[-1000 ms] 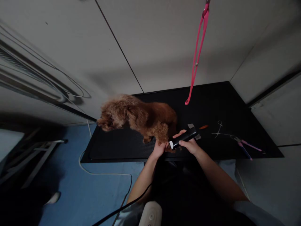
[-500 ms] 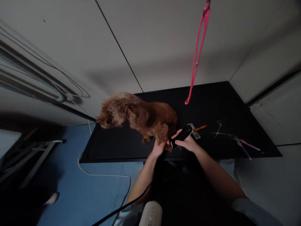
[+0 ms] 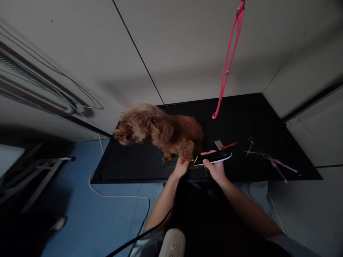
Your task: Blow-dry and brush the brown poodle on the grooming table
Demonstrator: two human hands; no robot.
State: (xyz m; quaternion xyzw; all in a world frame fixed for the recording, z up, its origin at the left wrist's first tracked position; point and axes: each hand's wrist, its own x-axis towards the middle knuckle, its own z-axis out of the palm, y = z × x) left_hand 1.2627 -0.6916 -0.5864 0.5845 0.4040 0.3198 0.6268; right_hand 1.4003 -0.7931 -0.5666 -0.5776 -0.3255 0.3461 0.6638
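A curly brown dog (image 3: 177,132) is on the black table (image 3: 128,167), its head turned to the left. My left hand (image 3: 182,167) is closed around one of the dog's lower legs near the front edge; the paw is partly hidden. My right hand (image 3: 216,169) grips a black and white hair clipper (image 3: 214,157). The clipper lies nearly level, its blade end pointing left, close to the leg in my left hand. Whether the blade touches the fur I cannot tell.
Right of the clipper lies a slicker brush (image 3: 229,145) with an orange-brown handle. Scissors (image 3: 249,151) and a purple-handled tool (image 3: 280,166) lie further right. A pink loop (image 3: 225,75) hangs over the table. A black cord (image 3: 142,233) runs past my left arm.
My right hand has turned the clipper from a steep tilt to nearly level, its rear end swinging right and down. My left hand keeps its hold on the leg.
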